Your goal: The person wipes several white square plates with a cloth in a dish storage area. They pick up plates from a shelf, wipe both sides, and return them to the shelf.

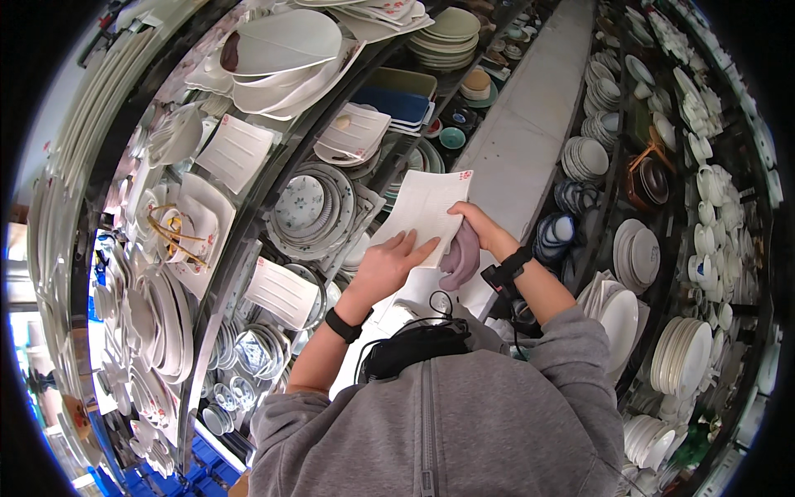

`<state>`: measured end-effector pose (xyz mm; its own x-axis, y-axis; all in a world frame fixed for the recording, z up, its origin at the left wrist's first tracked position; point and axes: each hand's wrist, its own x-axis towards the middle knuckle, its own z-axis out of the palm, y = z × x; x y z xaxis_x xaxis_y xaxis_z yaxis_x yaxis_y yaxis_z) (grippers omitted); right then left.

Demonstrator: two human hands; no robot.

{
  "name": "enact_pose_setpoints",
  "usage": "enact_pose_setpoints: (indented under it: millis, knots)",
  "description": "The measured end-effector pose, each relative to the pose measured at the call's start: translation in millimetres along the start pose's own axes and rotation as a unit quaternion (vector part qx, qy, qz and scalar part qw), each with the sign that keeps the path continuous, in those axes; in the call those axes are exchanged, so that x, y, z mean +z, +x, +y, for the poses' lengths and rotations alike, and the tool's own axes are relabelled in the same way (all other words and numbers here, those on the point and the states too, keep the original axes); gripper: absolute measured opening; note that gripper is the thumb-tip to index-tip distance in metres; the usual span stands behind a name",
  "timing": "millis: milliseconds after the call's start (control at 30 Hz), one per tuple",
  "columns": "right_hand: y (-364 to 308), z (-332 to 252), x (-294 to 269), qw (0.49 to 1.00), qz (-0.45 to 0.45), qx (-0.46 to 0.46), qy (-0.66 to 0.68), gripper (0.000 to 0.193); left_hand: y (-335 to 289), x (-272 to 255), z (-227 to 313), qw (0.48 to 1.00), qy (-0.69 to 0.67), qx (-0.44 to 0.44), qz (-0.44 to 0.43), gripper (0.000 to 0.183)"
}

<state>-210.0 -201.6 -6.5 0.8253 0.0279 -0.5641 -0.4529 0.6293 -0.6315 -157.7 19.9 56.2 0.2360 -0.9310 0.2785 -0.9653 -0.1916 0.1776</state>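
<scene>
A white rectangular plate [424, 201] with a fine ribbed surface and a small red flower mark in its far right corner is tilted in front of my chest. My left hand [389, 263] grips its near left part, several fingers resting on the upper face. On the right edge, my right hand [478, 229] pinches the plate with the thumb on top. A mauve cloth [464, 257] hangs bunched from my right hand, beside the plate's near right edge. The fingers beneath the plate are hidden.
Crowded shelves on the left carry a ribbed white plate [283, 291], patterned round plates [300, 203] and a large leaf-shaped dish [290, 43]. Plate stacks [681, 356] and white cups [708, 186] line the right side. A pale aisle floor [530, 108] runs between them.
</scene>
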Motion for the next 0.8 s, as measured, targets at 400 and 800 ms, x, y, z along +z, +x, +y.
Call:
enact_pose_setpoints:
  millis: [400, 800]
  knots:
    - [-8, 0, 28, 0.993, 0.038, -0.107, -0.044, 0.046, -37, -45, -29, 0.969, -0.180, -0.108, 0.133, 0.067]
    - [8, -8, 114, 0.986, -0.058, -0.102, -0.116, 0.054, -128, -49, -51, 0.624, -0.685, -0.354, 0.127, 0.052]
